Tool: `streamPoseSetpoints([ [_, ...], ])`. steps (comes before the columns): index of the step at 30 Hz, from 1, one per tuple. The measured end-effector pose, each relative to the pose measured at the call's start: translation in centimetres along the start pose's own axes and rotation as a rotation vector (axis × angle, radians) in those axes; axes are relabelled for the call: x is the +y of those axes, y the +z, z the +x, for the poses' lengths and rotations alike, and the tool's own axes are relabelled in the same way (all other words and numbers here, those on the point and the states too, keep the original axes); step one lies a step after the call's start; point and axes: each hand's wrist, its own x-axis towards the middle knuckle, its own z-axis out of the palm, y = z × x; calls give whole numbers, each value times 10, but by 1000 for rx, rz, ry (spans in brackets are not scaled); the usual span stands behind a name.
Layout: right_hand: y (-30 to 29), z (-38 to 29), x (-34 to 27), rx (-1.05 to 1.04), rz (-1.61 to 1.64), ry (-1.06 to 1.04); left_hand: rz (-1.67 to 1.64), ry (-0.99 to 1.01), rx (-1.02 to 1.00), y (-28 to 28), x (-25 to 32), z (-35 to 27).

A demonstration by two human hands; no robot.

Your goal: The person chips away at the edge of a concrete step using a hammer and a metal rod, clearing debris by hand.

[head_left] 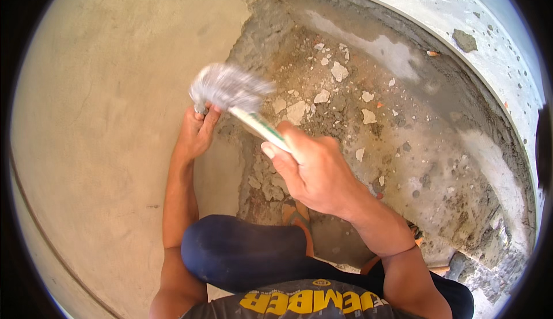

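Observation:
My right hand (309,165) grips the white and green handle of a claw hammer (229,86), whose metal head is blurred by motion. The hammer head is just above my left hand (201,131). That hand is closed around a small greyish tool, perhaps a chisel, at the broken edge of the plastered wall (129,94); the hammer head hides most of the tool. Whether the head touches it, I cannot tell.
Broken plaster chips (339,72) and crumbs lie over the rough floor (414,155). A curved pale wall (432,3) with mortar spots bounds the right side. My sandalled foot (296,213) is on the floor below my bent knee.

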Motion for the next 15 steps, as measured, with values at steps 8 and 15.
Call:
streamPoseSetpoints([
  [8,6,22,17,-161,-94,65,-141,-62,37,-1,-17,7],
  [15,13,27,18,-18,47,-44,-83,-47,73,7,-20,9],
])
